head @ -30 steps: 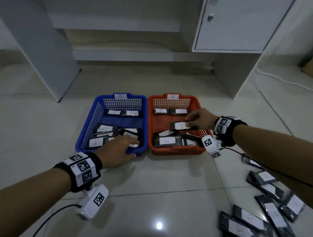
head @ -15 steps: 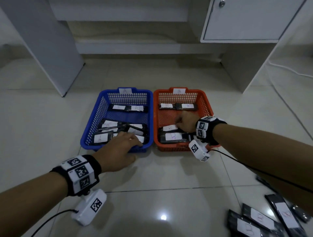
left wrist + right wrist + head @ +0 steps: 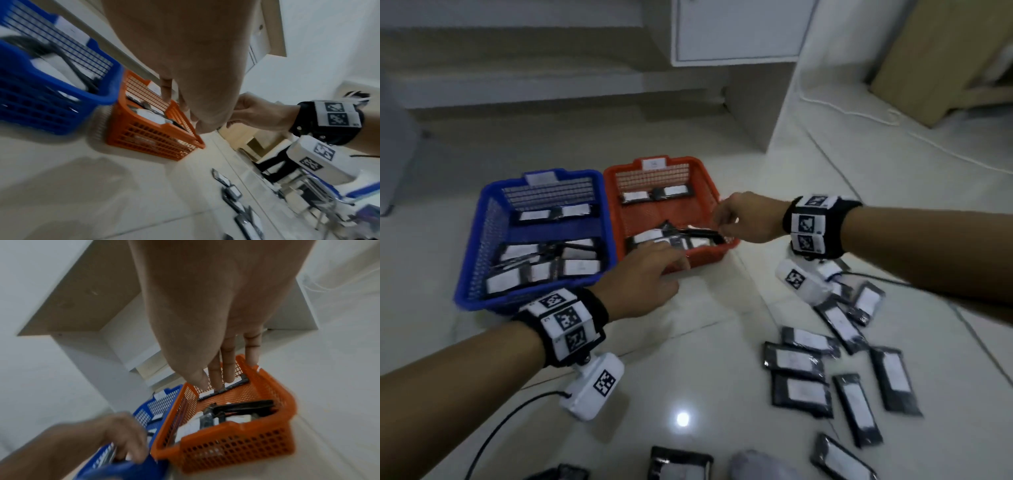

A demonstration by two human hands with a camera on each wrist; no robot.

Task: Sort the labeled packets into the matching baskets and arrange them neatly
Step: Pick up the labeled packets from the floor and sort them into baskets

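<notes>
The blue basket (image 3: pixel 482 240) and the orange basket (image 3: pixel 714 202) stand side by side on the tiled floor. Each holds black packets with white labels (image 3: pixel 580 267) (image 3: pixel 650 235). My right hand (image 3: pixel 722 222) hovers over the orange basket's right rim. Its fingers (image 3: pixel 216 374) are straight and hold nothing. My left hand (image 3: pixel 671 270) reaches across the orange basket's front rim (image 3: pixel 185 123) with loose fingers and is empty. Several loose packets (image 3: pixel 796 363) lie on the floor at the right.
A white cabinet (image 3: pixel 736 31) and its side panel (image 3: pixel 753 109) stand behind the baskets. A cardboard box (image 3: pixel 935 58) and a white cord (image 3: pixel 859 113) are at the far right. More packets (image 3: pixel 678 466) lie near the bottom edge. A black cable (image 3: pixel 500 421) trails from my left wrist.
My right hand has drawn back from inside the orange basket to its right rim, empty. My left hand has moved from the blue basket's front to the orange one. The view has swung right.
</notes>
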